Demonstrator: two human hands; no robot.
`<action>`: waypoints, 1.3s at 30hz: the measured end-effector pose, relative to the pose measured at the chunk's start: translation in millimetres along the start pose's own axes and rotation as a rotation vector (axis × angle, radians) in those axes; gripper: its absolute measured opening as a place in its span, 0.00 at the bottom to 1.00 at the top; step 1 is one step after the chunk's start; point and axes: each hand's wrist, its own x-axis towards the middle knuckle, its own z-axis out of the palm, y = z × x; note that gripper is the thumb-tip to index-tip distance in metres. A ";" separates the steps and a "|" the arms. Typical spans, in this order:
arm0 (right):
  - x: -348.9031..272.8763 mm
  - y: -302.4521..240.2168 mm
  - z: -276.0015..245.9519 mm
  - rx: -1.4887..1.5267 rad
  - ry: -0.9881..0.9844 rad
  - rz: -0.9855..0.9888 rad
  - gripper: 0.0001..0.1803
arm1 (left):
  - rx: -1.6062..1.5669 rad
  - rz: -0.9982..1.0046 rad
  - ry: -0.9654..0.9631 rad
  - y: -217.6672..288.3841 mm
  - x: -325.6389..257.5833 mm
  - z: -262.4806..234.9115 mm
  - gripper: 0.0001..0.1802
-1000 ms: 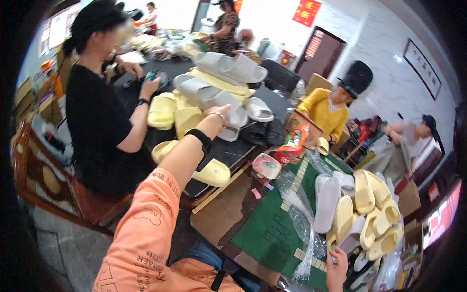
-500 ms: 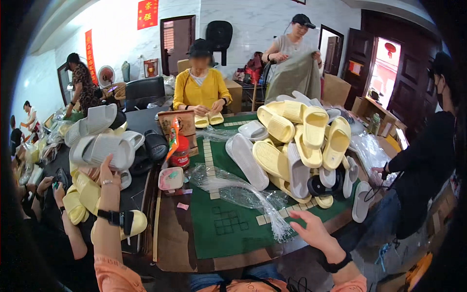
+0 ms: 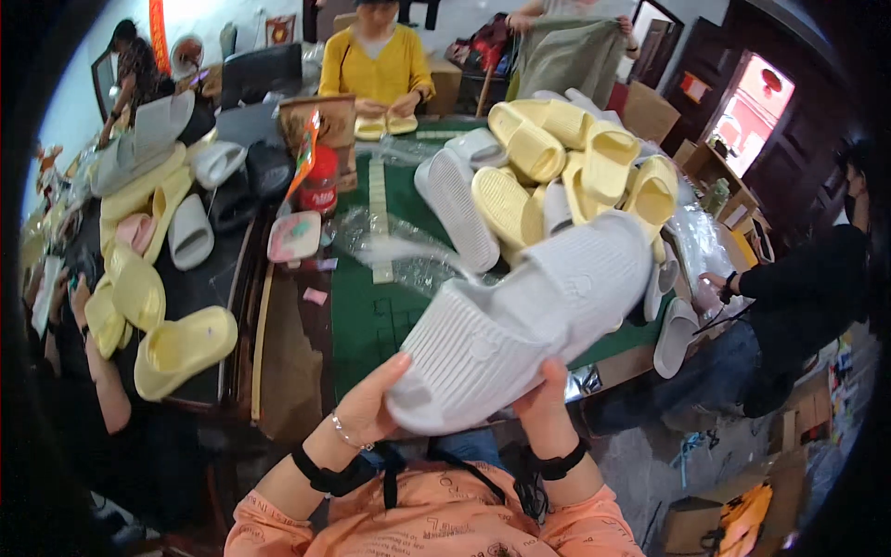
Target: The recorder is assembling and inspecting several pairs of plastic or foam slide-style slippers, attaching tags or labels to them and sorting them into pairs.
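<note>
A pair of pale grey slide slippers (image 3: pixel 464 357), one overlapping the other, is held between my two hands over the table's near edge. My left hand (image 3: pixel 373 401) is closed on the near left end, its thumb along the side. My right hand (image 3: pixel 543 397) grips the underside at the middle, with most of its fingers hidden below. Just beyond, a large pile of yellow slippers (image 3: pixel 520 139) and grey slippers (image 3: pixel 457 209) lies on a green mat (image 3: pixel 357 357), partly covered by the pair.
More yellow slippers (image 3: pixel 186 353) lie on the dark table at left. A red-lidded jar (image 3: pixel 318 181) and a small tray (image 3: pixel 294 237) stand beside clear plastic bags (image 3: pixel 371 237). Across the table, a person in yellow (image 3: pixel 376 70) handles slippers. Another person (image 3: pixel 789 288) stands at right.
My left hand has brought the grey slippers from the left pile to the front of me. My right hand, open before, has closed on them. The view has tilted down.
</note>
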 end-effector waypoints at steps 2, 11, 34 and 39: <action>-2.6 2.1 -15.6 -0.002 0.060 -0.013 0.46 | -0.031 -0.059 -0.092 -20.9 4.5 -20.8 0.21; 6.0 -61.0 5.5 -0.137 0.164 -0.827 0.40 | 0.337 0.516 0.304 39.4 -7.1 -65.0 0.21; 63.7 75.1 -63.0 -0.321 0.011 0.289 0.22 | 1.402 0.316 0.522 120.3 118.8 -159.4 0.23; 55.6 63.7 -50.8 -1.082 0.009 -0.107 0.20 | 1.615 0.796 0.836 112.2 122.8 -149.7 0.15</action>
